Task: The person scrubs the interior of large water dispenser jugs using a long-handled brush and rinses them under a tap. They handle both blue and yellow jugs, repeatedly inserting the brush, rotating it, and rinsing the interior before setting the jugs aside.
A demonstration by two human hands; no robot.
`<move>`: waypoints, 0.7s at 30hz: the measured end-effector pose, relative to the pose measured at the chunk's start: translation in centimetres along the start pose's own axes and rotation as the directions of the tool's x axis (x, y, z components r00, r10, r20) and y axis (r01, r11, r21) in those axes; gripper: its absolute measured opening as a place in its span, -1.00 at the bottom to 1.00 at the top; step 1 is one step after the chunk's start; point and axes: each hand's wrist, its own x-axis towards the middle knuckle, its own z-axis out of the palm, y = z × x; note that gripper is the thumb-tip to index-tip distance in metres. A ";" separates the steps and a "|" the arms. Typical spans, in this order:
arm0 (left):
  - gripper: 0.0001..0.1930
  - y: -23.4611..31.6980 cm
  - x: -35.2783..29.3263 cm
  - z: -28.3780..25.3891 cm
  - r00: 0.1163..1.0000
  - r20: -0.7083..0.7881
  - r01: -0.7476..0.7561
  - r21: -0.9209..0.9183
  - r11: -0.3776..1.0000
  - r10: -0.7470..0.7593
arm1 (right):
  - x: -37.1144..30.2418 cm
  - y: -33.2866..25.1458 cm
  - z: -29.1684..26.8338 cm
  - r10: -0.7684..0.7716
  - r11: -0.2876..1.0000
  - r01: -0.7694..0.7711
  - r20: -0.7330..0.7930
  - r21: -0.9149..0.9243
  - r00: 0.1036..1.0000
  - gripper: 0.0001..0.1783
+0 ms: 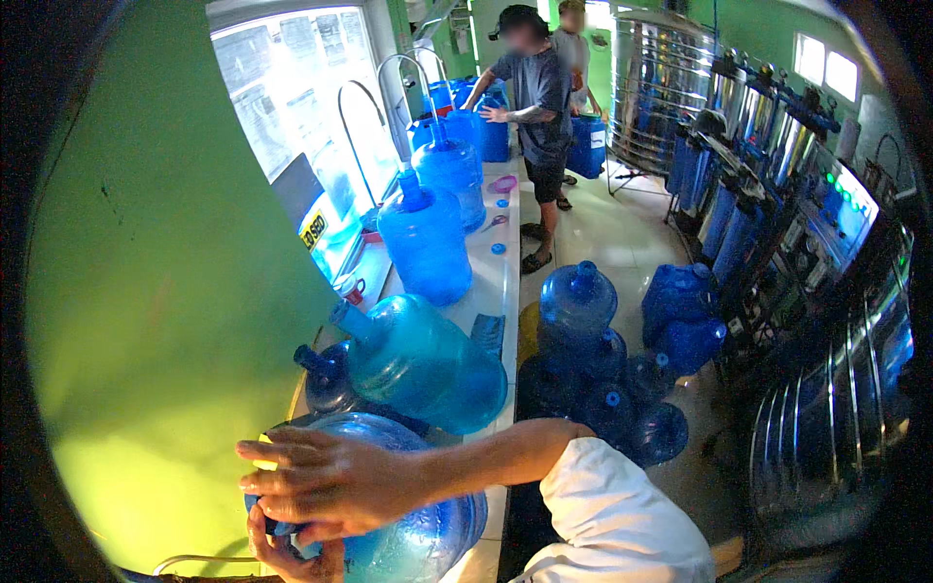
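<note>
A large clear blue water jug [428,530] lies tipped on the counter close to me, its mouth end toward the green wall. My right hand [335,481] reaches across and curves over that mouth end, fingers pressed on a dark blue piece with a bit of yellow showing beside it; what this piece is, I cannot tell. Just below, my left hand [292,559] curls its fingers around the jug's neck, partly cut off by the lower edge. Beyond lies a tilted teal jug [428,364], with a darker blue jug [330,379] beside it against the wall.
Upright jugs [425,243] stand under curved filling spouts by the window. Several more jugs [578,306] crowd the floor right of the counter [496,291]. Farther off, a person [539,107] handles blue containers, another behind. Filter equipment [739,185] and steel tanks line the right.
</note>
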 end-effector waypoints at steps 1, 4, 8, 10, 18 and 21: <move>-0.05 0.0 -0.1 0.1 0.996 -0.032 -0.070 0.220 0.973 0.079 | -1.0 1.9 -0.5 -0.026 0.999 0.022 0.096 0.037 0.995 -0.29; 0.01 0.0 -0.8 0.7 0.994 -0.073 -0.054 0.352 0.934 0.085 | -4.9 10.5 -1.8 0.619 0.784 -0.579 -0.210 0.224 0.757 -0.05; 0.15 0.4 -0.8 2.0 0.941 -0.279 0.117 -0.260 0.958 -0.191 | -11.7 23.7 -1.5 0.905 0.321 -0.847 -0.126 -0.424 0.406 0.52; 0.11 0.8 -0.5 2.4 0.924 -0.301 0.147 -0.292 0.945 -0.237 | -13.7 27.7 -0.2 0.966 0.258 -0.939 0.072 -0.229 0.248 0.57; -0.23 1.9 0.0 1.2 0.935 -0.132 0.314 -0.120 0.942 -0.328 | -11.0 26.3 -1.3 0.966 0.194 -0.791 -0.028 -0.580 0.257 0.04; -0.30 2.0 -0.1 1.2 0.919 -0.133 0.347 -0.172 0.922 -0.371 | -13.1 24.9 -8.5 0.913 0.120 -0.919 -0.322 -0.374 0.250 -0.09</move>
